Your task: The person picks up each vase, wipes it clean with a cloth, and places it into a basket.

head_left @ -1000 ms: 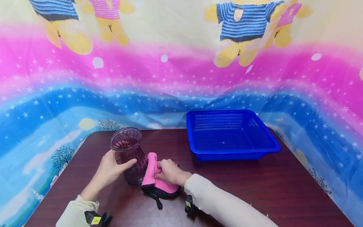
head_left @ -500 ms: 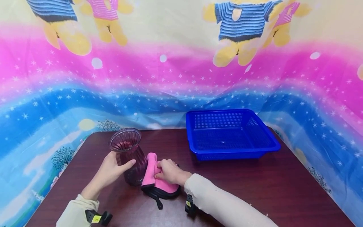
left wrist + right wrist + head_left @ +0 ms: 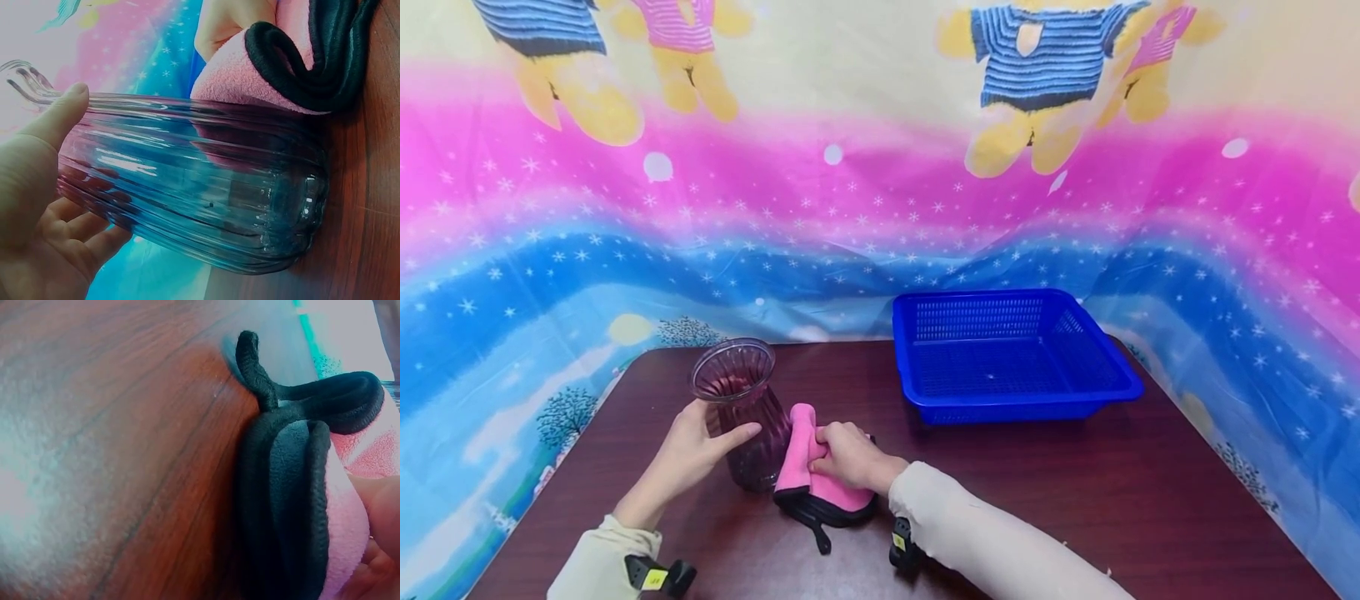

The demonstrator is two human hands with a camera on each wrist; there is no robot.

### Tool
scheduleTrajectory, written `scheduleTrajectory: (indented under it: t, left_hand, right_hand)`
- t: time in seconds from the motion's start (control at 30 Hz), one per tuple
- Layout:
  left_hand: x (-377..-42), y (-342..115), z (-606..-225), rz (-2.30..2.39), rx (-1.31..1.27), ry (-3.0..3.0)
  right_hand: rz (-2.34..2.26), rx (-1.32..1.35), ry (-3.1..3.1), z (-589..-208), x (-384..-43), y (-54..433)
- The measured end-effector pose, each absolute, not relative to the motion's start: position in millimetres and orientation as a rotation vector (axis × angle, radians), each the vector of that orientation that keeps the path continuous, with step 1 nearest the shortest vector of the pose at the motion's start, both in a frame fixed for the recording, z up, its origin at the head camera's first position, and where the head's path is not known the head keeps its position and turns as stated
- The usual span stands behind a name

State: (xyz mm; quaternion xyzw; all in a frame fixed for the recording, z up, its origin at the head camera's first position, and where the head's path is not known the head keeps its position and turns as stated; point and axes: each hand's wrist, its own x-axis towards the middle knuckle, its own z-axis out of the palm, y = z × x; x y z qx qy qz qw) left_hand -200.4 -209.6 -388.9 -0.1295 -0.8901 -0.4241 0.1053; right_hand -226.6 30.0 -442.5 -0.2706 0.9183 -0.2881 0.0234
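A purple-tinted, ribbed glass vase (image 3: pixel 758 446) with a flared mouth stands near the left of the table, leaning a little. My left hand (image 3: pixel 688 450) grips it from the left, thumb across the near side and fingers behind the glass. Against the vase's right side lies a folded pink cloth (image 3: pixel 794 461) with black trim and a hanging loop. My right hand (image 3: pixel 853 454) pinches the cloth from above. In the left wrist view the cloth (image 3: pixel 225 78) touches the glass near its lower half. The right fingertips are partly hidden in the folds.
A blue perforated plastic basket (image 3: pixel 1022 408) sits at the back right of the dark wooden table (image 3: pixel 1075 500). Behind the table hangs a colourful printed backdrop (image 3: pixel 850 208). Each wrist wears a small black camera.
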Motion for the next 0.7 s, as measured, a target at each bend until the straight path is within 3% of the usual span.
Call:
scheduleTrajectory:
  t: [0.7]
  left_hand:
    - [-198.0, -207.7, -394.0, -1.224, -0.467, -2.669]
  right_hand:
    - [-0.976, -0.900, 2.890, -441.2, -225.1, 28.7]
